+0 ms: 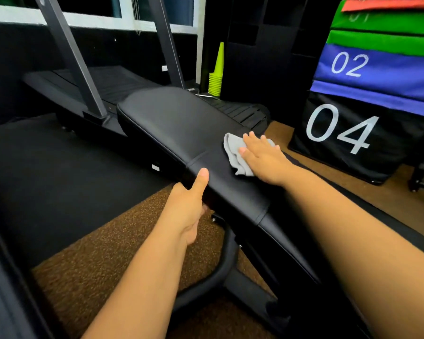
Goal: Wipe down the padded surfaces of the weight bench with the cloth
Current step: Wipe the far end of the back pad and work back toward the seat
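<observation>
Pressing the cloth (235,152) flat-fingered at centre frame, the right hand (262,157) could slide off it, bunching it, while the left hand (189,204) grips the bench (171,118) edge.

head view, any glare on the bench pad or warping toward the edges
Head view: soft sheen, no harsh glare, on the black padded vinyl bench beyond the grey cloth under the flat right hand; the left hand grips the pad's edge; wide-angle bending tilts the uprights and stretches the forearms; sharp centre, softer corners.
</observation>
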Action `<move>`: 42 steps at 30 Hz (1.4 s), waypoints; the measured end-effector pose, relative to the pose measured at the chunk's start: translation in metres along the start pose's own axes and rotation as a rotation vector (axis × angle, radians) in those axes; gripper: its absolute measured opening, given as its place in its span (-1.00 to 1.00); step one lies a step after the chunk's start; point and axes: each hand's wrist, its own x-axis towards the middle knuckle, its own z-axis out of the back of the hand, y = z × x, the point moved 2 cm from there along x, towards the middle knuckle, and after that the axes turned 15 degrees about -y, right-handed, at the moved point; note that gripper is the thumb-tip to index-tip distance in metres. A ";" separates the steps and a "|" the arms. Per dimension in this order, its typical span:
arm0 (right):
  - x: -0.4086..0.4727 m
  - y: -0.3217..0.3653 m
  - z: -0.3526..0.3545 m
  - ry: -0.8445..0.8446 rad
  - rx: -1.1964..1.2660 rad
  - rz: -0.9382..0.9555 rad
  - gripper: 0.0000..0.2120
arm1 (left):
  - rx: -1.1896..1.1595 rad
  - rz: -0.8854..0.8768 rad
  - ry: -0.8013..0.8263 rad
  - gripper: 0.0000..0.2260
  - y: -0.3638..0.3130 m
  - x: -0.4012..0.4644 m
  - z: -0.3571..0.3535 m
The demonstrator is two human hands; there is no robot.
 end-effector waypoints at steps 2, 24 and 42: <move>0.017 -0.002 -0.005 -0.026 -0.064 -0.068 -0.44 | 0.002 0.001 -0.004 -0.56 0.002 0.001 0.000; -0.041 0.030 -0.001 0.001 0.040 0.278 -0.44 | 0.000 -0.032 -0.016 -0.55 0.004 -0.004 -0.002; -0.057 0.013 0.004 -0.002 0.044 0.303 -0.41 | -0.037 -0.016 -0.005 -0.59 -0.001 -0.012 -0.002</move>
